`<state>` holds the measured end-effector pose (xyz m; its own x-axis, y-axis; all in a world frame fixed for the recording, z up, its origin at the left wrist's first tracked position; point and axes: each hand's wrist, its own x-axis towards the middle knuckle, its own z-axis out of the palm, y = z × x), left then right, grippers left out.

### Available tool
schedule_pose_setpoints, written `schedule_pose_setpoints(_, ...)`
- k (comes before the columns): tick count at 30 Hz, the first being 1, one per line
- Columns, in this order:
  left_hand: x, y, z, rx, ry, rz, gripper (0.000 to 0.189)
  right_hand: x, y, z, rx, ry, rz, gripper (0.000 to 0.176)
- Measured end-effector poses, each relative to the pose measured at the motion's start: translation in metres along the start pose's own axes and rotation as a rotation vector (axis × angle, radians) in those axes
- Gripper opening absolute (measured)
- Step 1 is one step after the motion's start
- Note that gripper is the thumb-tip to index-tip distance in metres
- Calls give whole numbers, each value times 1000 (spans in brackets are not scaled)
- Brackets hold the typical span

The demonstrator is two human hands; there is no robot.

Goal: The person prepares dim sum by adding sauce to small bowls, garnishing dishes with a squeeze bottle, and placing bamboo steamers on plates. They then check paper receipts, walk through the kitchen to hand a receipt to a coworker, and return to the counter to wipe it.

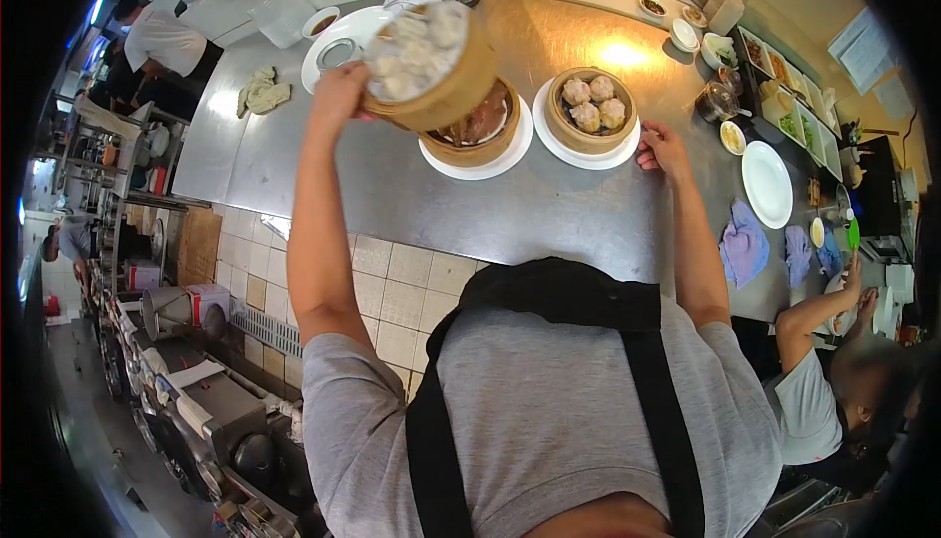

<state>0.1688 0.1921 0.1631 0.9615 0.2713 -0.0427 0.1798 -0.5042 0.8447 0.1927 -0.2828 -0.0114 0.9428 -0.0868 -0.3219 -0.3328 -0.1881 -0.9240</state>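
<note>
My left hand [338, 95] grips the side of a bamboo steamer basket [441, 68] full of pale dumplings and holds it tilted in the air. It hangs just above a second steamer [482, 138] with dark meat, which stands on a white plate [510, 161]. To the right, a third steamer [591, 107] with several shumai sits on another white plate [588, 158]. My right hand [665, 151] rests on the steel counter [470, 215] with its fingers spread, touching that plate's right rim.
Beyond the steamers stand a large white plate [365, 28] with a small bowl and a crumpled cloth [262, 95]. On the right are an empty plate [767, 183], sauce dishes, a condiment tray [784, 87] and blue rags [745, 244]. A co-worker [833, 391] bends at lower right.
</note>
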Motion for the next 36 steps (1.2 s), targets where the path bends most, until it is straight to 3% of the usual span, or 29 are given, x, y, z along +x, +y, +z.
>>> schedule_pose_setpoints(2, -10, -6, -27, -94, 84, 6, 32, -2, -4, 1, -4, -8, 13, 40)
schedule_pose_setpoints(5, -21, -39, -61, 67, 183, -31, 34, -4, -13, 7, -41, -13, 26, 39)
schedule_pose_setpoints(8, -30, -100, -78, 131, 203, -114, 35, -3, -20, 15, -67, 0, 36, 36)
schedule_pose_setpoints(12, -34, -180, -71, 112, 268, -243, 33, 7, -17, 22, -82, 26, 32, 27)
schedule_pose_setpoints(17, -29, -197, -50, 55, 239, -309, 33, 6, -17, 24, -130, 79, 17, 21)
schedule_pose_setpoints(18, -31, -187, -45, 636, 288, -106, 36, 7, -14, 24, -137, 95, 16, 21)
schedule_pose_setpoints(19, -35, -167, -36, 618, 398, 21, 37, 8, -13, 22, -144, 112, 10, 20)
schedule_pose_setpoints(21, -47, -124, -6, 570, 616, 273, 40, 5, -15, 19, -115, 137, 26, 19)
schedule_pose_setpoints(23, -47, -101, 33, -11, 351, 264, 41, 6, -14, 14, -101, 139, 28, 18)
schedule_pose_setpoints(25, -45, -95, 78, -249, 201, 220, 42, 3, -13, 11, -100, 170, 33, 19)
schedule_pose_setpoints(28, -4, -163, 120, 19, 254, 250, 41, -3, -12, 4, -90, 252, 41, 20)
schedule_pose_setpoints(32, -15, -120, 117, -694, 78, -66, 39, 4, 0, -15, -158, 315, 12, 22)
schedule_pose_setpoints(36, -11, -134, 113, -741, 118, -344, 36, 6, -2, -29, -172, 200, 9, 22)
